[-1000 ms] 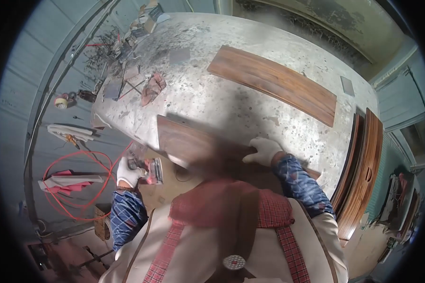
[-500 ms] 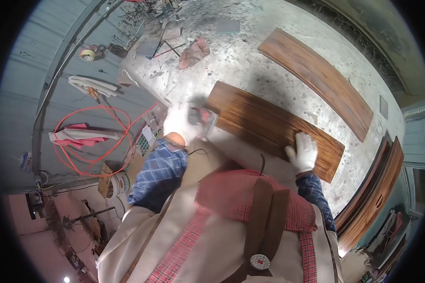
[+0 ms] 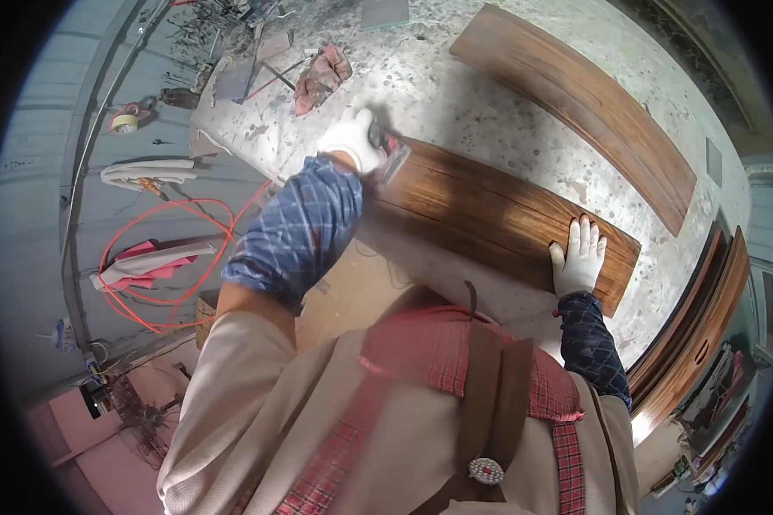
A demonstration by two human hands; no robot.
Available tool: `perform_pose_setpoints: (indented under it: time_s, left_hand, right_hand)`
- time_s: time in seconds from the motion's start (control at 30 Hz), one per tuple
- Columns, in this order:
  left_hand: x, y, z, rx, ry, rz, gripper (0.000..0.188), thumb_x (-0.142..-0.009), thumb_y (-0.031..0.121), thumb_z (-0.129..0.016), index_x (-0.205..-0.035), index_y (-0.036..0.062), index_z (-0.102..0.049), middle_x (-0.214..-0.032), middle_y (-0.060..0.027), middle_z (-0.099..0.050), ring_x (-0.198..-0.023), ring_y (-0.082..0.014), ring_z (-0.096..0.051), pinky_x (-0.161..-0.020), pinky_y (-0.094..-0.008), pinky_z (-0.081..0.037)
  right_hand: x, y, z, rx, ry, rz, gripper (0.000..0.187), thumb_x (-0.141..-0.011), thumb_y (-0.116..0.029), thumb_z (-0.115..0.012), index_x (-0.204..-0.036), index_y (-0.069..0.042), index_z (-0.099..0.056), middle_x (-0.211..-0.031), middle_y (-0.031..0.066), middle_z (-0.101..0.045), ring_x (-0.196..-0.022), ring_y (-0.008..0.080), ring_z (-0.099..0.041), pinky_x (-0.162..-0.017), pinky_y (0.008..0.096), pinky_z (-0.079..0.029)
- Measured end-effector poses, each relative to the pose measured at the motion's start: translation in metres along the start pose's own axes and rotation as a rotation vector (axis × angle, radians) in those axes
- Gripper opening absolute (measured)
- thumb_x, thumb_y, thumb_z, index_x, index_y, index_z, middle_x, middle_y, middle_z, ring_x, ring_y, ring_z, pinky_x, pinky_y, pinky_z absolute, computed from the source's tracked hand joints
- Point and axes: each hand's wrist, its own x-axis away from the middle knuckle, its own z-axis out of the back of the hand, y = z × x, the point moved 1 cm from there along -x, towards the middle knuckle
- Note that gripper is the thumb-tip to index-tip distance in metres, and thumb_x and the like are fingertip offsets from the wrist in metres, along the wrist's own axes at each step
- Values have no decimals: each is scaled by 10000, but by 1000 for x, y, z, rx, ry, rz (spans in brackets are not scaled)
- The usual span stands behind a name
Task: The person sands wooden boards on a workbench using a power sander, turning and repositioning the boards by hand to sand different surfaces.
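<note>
A dark brown wooden board (image 3: 481,210) with lengthwise grain lies aslant on the spotted pale worktable (image 3: 421,94) before me. My white-gloved left hand (image 3: 352,140) is closed round a small sander (image 3: 393,160), red and black with a flat rectangular pad, at the board's left end. Most of the sander's body is hidden behind the glove and somewhat blurred. Near the right end, my gloved right hand (image 3: 581,257) lies flat on the board with fingers stretched out.
Beyond it lies a second brown board (image 3: 575,112). A stained reddish rag (image 3: 323,79) rests at the far left of the table. Several boards (image 3: 691,322) lean at the right edge. An orange hose (image 3: 167,206) lies coiled on the left, near a roll of tape (image 3: 124,124).
My left hand has carried the sander away from me, up along the board's left end. The right hand stays on the board, its fingers now straighter. The view has shifted a little.
</note>
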Motion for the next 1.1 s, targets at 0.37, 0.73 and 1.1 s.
perform_pose_setpoints:
  time_s: [0.37, 0.73, 1.1]
  left_hand:
    - [44, -13, -12, 145, 30, -177, 487, -624, 301, -848, -1051, 124, -694, -1011, -160, -671, -1003, -380, -647, -908, -489, -526]
    - [19, 303, -22, 156, 68, -888, 330, -713, 289, -798, -971, 108, -701, -946, -154, -634, -879, -381, -637, -830, -481, -531]
    - [39, 551, -20, 74, -374, -1122, 372, -871, 272, -654, -1193, 87, -671, -1259, -158, -620, -1159, -376, -593, -965, -474, -546]
  right_hand:
    - [-4, 0, 23, -141, 103, 20, 714, -921, -417, -696, -1493, -31, -511, -1589, 181, -466, -1478, 415, -398, -1235, 612, -233]
    - [-2, 4, 29, -684, 243, 6, 1116, -760, -674, -785, -1532, 30, -390, -1586, 230, -431, -1471, 435, -385, -1240, 558, -261]
    - [25, 131, 28, -949, 494, -547, 815, -783, -326, -850, -1450, -24, -491, -1414, 222, -560, -1304, 398, -543, -1096, 450, -448]
